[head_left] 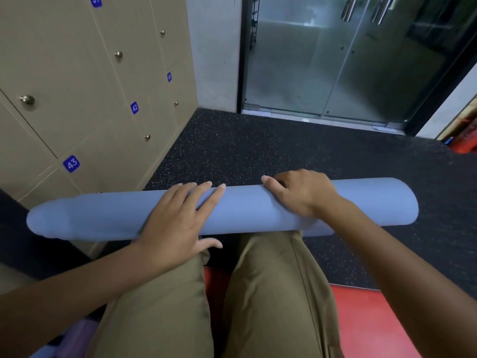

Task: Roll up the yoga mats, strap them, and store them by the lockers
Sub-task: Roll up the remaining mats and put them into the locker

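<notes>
The rolled blue yoga mat (pixel 245 210) lies across the person's knees, above the speckled floor (pixel 232 151) beside the lockers (pixel 77 99). The left hand (pixel 178 218) presses flat, fingers (pixel 206 192) straight; the right hand (pixel 302 192) curls over its top.

A rolled blue yoga mat (pixel 245 210) is lying crosswise through the middle of the frame, resting over the person's knees in khaki trousers (pixel 271 293). The left hand (pixel 175 218) is pressing flat on the roll with straight fingers, left of centre. The right hand (pixel 299 192) is resting on top just right of centre, its fingers curling over the far side. Beige numbered lockers (pixel 77 99) are filling the upper left, glass doors (pixel 335 60) the upper right, above speckled black flooring (pixel 258 151).
</notes>
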### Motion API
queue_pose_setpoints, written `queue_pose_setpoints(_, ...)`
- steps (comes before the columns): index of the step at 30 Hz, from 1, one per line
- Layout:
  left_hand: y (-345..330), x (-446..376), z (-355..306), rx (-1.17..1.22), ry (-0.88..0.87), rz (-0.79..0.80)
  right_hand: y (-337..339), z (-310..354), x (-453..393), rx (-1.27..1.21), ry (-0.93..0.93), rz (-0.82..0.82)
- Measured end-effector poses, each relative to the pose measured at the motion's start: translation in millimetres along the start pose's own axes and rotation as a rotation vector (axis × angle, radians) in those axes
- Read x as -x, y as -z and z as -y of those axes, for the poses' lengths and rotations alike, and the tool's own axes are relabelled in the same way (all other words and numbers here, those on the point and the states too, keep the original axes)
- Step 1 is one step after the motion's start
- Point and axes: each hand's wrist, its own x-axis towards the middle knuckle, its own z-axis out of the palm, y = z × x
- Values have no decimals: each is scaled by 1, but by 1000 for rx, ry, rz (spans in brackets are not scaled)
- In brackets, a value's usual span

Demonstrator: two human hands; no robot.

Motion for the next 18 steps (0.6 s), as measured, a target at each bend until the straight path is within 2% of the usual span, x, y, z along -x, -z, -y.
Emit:
queue_pose_setpoints(3, -6, -12, 3, 2, 26, -41, 6, -1, -20, -12, -18, 148)
queue_pose_setpoints(5, -9, -19, 7, 51, 41, -42, 7, -3, -27, -49, -35, 169)
queue_pose_setpoints(8, -8, -30, 14, 151, 68, 53, 2, -9, -24, -133, -8, 32)
queue_pose_setpoints(12, 4, -49, 25, 272, 157, 281, -12, -7, -11, 34, 129, -284)
queue_pose_setpoints(15, 8, -64, 37, 366, 177, 392, -28, -3, -4, 116, 146, -349)
queue_pose_setpoints(18, 8, -76, 46, 418, 162, 462, -38, -2, -6, 86, 103, -367)
